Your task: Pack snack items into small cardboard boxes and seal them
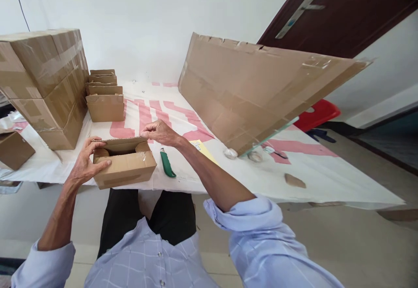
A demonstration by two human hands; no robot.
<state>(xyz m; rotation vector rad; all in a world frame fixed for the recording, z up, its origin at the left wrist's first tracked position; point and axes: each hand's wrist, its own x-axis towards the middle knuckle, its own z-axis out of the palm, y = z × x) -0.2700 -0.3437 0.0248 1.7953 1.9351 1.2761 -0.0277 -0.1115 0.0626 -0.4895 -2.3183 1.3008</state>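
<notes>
A small cardboard box [126, 168] lies near the table's front edge, its lid flap raised along the far side and a dark gap showing inside. My left hand [87, 161] grips the box's left end, thumb on the front part and fingers at the back flap. At the far right corner of that flap, my right hand [160, 133] pinches the cardboard edge between thumb and fingers. Just right of the box rests a green utility knife [167, 163]. A yellow paper [204, 150] with writing lies beyond my right forearm, which partly covers it.
Large taped cartons [48, 79] are stacked at the left. Beside them stand several small open boxes [106, 107] in a row. A big cardboard sheet [254, 87] leans upright at the right, with tape rolls [230, 153] at its foot. Another box [15, 150] sits far left.
</notes>
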